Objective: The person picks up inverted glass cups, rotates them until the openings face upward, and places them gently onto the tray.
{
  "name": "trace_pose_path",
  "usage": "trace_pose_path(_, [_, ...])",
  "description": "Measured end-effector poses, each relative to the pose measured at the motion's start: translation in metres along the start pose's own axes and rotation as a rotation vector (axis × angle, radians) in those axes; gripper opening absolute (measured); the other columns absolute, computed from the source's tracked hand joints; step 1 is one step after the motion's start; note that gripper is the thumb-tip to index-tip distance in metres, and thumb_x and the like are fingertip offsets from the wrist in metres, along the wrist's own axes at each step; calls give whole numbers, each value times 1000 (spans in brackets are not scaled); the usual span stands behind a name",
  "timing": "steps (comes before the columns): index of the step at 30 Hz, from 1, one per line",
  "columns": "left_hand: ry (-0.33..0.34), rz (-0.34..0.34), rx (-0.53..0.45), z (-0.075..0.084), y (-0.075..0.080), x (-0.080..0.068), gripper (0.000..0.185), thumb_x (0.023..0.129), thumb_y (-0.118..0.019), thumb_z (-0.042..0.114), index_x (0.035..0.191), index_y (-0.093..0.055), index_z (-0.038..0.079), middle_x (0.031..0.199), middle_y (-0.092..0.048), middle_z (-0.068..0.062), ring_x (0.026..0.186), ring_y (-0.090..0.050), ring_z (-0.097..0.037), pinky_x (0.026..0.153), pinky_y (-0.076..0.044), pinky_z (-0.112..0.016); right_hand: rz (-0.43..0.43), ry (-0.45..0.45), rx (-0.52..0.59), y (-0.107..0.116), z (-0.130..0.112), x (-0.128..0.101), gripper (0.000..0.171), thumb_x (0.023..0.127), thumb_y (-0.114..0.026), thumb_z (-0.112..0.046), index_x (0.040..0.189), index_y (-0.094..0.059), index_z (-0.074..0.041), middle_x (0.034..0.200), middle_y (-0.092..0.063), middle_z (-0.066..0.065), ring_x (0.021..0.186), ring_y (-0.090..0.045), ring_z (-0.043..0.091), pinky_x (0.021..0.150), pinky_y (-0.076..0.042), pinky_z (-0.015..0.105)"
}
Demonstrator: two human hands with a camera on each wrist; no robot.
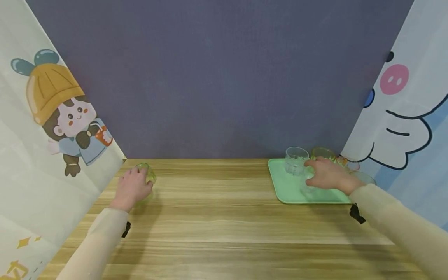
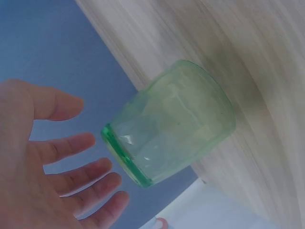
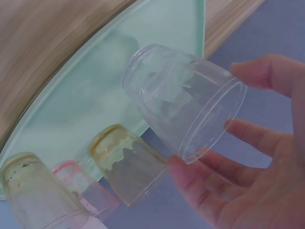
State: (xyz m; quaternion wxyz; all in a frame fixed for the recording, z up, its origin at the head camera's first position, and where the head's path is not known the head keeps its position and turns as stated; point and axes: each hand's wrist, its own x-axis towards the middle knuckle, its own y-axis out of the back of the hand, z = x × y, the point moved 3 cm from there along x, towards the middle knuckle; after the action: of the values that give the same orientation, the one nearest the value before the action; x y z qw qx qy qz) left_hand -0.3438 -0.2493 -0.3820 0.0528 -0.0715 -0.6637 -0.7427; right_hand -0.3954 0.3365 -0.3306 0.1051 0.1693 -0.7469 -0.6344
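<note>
A green drinking glass (image 2: 176,119) stands upside down on the tabletop at the left, its thick base toward my left hand (image 1: 132,188). In the left wrist view the fingers (image 2: 76,179) are loosely bent and show a gap before the base. At the right, my right hand (image 1: 327,175) reaches over a mint-green tray (image 1: 280,190). Thumb and fingertips pinch the rim of a clear glass (image 3: 176,95), whose lower part shows faintly below the hand in the head view. Another clear glass (image 1: 295,159) stands just left of that hand.
On the tray behind the right hand stand an amber glass (image 3: 126,164), a pink-tinted glass (image 3: 83,186) and a pale yellowish glass (image 3: 40,191). A dark blue-grey panel (image 1: 224,81) rises behind the wooden table (image 1: 210,217). Printed curtains (image 1: 21,163) hang at both sides.
</note>
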Motion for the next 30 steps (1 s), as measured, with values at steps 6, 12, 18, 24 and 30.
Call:
trace_pose_path(6, [12,-3,-3,-3,1,0,55,98,-55,25,139,-48,-11,131,-49,-39,123,-42,-59,93,-39,-74,13,-10,-5,2,7,0,65,84,-74,-28,137,-56,5,130,-52,35,110,-57,49,76,-51,56])
trace_pose_path(12, [25,-18,-12,-6,0,0,55,98,-55,25,139,-48,-11,131,-48,-40,122,-43,-59,92,-40,-73,3,-30,-6,4,11,-2,67,84,-74,-29,138,-55,6,130,-52,35,106,-59,47,73,-51,54])
trace_pose_path(18, [31,-41,-14,-10,-1,0,56,98,-54,25,138,-47,-12,132,-46,-42,120,-43,-61,90,-41,-73,-6,-38,-8,4,18,-2,67,86,-73,-30,139,-54,6,133,-50,38,107,-57,50,73,-51,55])
trace_pose_path(24, [39,-47,-12,-11,-3,0,54,97,-56,25,134,-49,-14,127,-47,-42,117,-44,-61,85,-43,-72,-11,-50,2,1,28,0,68,86,-72,-29,140,-52,8,134,-47,40,114,-51,55,76,-49,58])
trace_pose_path(30, [48,-42,-26,-12,-4,-1,54,96,-55,24,134,-49,-13,128,-46,-43,119,-43,-61,84,-44,-73,-3,-62,6,-2,38,-1,68,85,-72,-27,139,-52,10,137,-45,43,123,-40,63,85,-45,69])
